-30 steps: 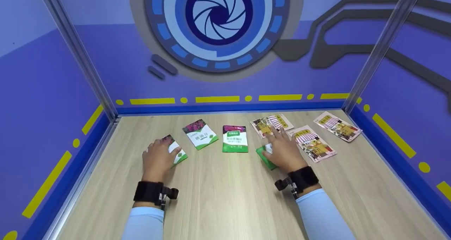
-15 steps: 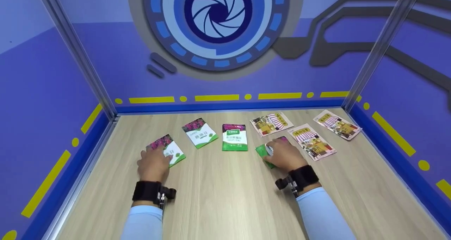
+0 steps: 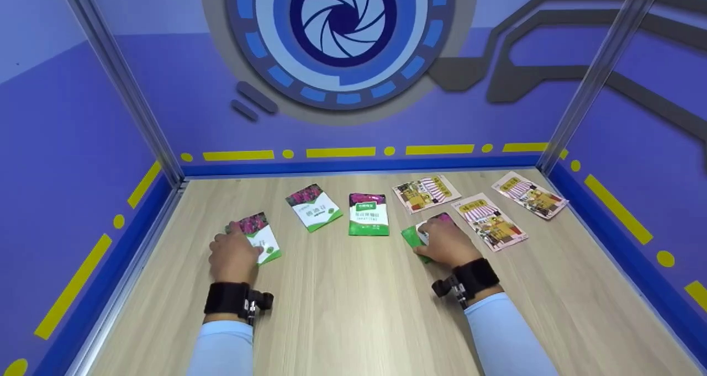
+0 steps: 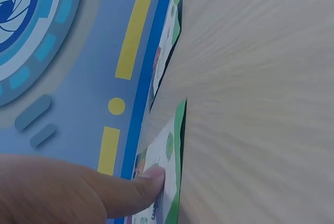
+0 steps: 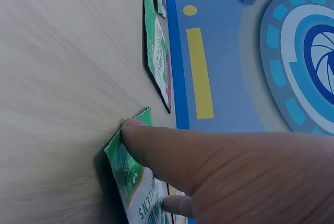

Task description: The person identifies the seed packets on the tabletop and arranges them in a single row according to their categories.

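At the left of the table, a white and green seed packet with magenta flowers (image 3: 269,239) lies partly under my left hand (image 3: 233,255). The left thumb (image 4: 151,179) rests on the packet's face in the left wrist view, and the other fingers curl at its left edge. My right hand (image 3: 450,242) holds a similar green and white seed packet (image 3: 410,236) right of the middle. Its thumb (image 5: 136,135) is at the packet's green end, which tilts slightly off the table in the right wrist view. Most of the remaining right fingers are hidden.
Two more green and white seed packets, one tilted (image 3: 314,207) and one straight (image 3: 369,215), lie between the hands. Three pink packets with striped awnings (image 3: 426,194) lie at the right, one close to my right hand. Blue panels (image 3: 342,130) border the wooden table (image 3: 331,310).
My left hand has slid leftward, and its packet has shifted left and turned more upright. The right fingers have drawn in from their spread pose over the right packet, whose magenta end now shows.
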Demonstrator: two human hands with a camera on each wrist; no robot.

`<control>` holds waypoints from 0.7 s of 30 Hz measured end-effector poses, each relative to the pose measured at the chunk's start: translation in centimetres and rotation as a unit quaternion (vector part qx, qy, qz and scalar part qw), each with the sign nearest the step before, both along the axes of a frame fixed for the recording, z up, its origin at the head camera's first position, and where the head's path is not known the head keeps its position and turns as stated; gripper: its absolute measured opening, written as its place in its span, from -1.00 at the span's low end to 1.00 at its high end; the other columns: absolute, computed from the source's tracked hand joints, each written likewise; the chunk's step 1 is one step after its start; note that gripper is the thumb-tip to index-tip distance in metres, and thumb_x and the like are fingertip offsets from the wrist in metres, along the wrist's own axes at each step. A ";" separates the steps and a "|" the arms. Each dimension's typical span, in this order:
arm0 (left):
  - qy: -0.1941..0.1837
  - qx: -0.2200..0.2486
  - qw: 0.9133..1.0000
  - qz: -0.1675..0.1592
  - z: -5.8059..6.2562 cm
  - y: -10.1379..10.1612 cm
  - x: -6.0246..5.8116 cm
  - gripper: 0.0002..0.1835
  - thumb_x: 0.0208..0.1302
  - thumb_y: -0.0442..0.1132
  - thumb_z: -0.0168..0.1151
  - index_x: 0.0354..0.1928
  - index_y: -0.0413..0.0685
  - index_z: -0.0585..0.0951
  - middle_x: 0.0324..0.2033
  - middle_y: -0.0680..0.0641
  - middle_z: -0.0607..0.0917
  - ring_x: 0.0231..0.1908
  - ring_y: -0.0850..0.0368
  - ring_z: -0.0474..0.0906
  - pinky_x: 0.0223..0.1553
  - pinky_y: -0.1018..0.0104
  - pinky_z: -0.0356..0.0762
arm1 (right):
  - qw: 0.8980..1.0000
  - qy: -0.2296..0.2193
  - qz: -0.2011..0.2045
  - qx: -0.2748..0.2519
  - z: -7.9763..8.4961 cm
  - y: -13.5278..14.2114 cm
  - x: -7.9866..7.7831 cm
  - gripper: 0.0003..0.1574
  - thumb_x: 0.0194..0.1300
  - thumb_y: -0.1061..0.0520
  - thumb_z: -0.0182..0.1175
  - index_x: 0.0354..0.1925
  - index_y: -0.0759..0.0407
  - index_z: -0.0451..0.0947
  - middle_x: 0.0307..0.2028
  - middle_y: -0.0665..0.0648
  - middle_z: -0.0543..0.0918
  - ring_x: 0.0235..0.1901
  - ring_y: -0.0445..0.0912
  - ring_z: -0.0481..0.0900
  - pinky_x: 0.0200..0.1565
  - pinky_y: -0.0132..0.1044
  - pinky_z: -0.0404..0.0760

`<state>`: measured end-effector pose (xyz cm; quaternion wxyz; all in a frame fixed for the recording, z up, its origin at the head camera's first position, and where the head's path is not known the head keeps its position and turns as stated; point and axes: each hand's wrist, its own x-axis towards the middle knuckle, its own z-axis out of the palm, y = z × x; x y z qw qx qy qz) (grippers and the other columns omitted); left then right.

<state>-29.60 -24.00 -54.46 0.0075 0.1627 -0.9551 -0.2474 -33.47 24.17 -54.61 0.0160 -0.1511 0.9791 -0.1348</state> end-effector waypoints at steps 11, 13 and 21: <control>-0.051 0.038 0.998 0.011 0.4 -0.1 -0.3 0.00 0.51 -0.13 0.51 0.66 -0.62 0.19 0.35 -0.73 0.48 0.30 -0.65 0.58 0.20 -0.49 0.70 | 1.000 -0.012 -0.011 0.010 -0.1 -0.1 0.0 -0.18 0.40 -0.13 0.62 0.39 0.34 0.69 0.32 0.38 0.77 0.37 0.31 0.71 0.47 0.22 0.66; -0.058 0.036 0.998 0.006 0.5 -0.1 -0.3 -0.19 0.48 -0.13 0.54 0.48 -0.63 0.46 0.25 -0.66 0.59 0.17 -0.53 0.67 0.09 -0.39 0.76 | 1.000 -0.013 -0.011 0.010 0.0 -0.1 0.1 -0.18 0.40 -0.13 0.62 0.40 0.34 0.69 0.33 0.38 0.77 0.38 0.31 0.70 0.47 0.22 0.65; -0.052 0.022 0.998 -0.011 0.6 0.0 -0.1 -0.50 0.39 -0.20 0.56 0.13 -0.54 0.70 0.14 -0.57 0.65 0.13 -0.43 0.64 0.07 -0.33 0.76 | 1.000 -0.018 -0.014 0.009 -0.1 -0.2 0.1 -0.16 0.42 -0.14 0.60 0.43 0.32 0.67 0.36 0.38 0.75 0.41 0.31 0.68 0.50 0.22 0.63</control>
